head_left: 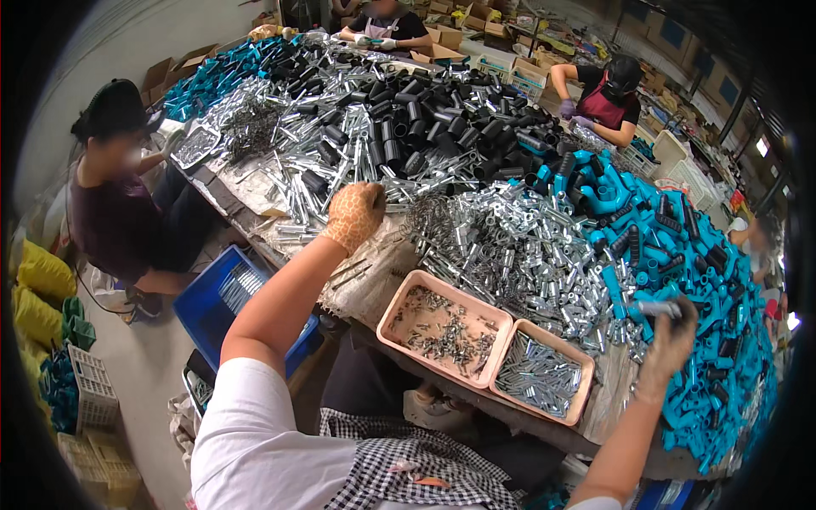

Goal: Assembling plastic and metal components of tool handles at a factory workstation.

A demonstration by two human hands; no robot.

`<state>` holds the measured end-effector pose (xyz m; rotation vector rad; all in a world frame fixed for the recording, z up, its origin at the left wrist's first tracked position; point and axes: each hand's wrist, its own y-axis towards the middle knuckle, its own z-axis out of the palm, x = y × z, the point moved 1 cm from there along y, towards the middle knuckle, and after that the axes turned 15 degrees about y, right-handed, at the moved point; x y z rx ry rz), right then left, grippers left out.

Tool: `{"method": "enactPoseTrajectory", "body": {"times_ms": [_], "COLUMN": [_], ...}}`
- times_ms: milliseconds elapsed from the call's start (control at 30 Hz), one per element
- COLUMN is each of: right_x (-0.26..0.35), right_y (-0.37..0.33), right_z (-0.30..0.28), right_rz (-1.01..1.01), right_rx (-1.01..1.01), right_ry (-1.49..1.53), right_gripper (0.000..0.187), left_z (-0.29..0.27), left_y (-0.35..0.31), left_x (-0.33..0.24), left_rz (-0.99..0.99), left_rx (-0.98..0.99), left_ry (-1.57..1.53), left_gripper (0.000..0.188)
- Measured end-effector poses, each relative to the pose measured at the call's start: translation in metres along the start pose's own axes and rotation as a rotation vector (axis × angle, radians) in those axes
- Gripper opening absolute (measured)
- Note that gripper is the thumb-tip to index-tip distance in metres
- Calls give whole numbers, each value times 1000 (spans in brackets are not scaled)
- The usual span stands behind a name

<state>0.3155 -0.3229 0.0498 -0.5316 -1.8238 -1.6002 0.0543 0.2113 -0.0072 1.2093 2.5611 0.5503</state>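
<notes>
My left hand (355, 218), in a patterned tan glove, is over the near edge of the heap. Its fingers are curled, and anything inside them is hidden. Just beyond it lie black plastic sleeves (408, 127) and long silver metal rods (304, 197). At the right, my gloved right hand (670, 344) is closed on a silver metal tube (653, 308), slightly blurred, above the teal plastic handles (705, 331). Short silver metal sleeves (535, 246) are piled between my hands, with dark wire springs (433, 219) at their left.
Two pink trays stand at the table's near edge: one (408, 340) with small screws, the other (581, 405) with silver pins. A blue crate (204, 297) sits below at the left. Co-workers are at the left (110, 195), far side (408, 34) and right (608, 102).
</notes>
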Motion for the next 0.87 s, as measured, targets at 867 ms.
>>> {"method": "enactPoseTrajectory", "body": {"times_ms": [867], "right_x": [13], "right_y": [-187], "right_z": [-22], "right_rz": [518], "right_rx": [-148], "right_ry": [-213], "right_gripper": [30], "left_z": [72], "left_y": [106], "left_x": [-16], "left_rz": [51], "left_rx": [846], "left_ry": [420], "left_gripper": [61]}}
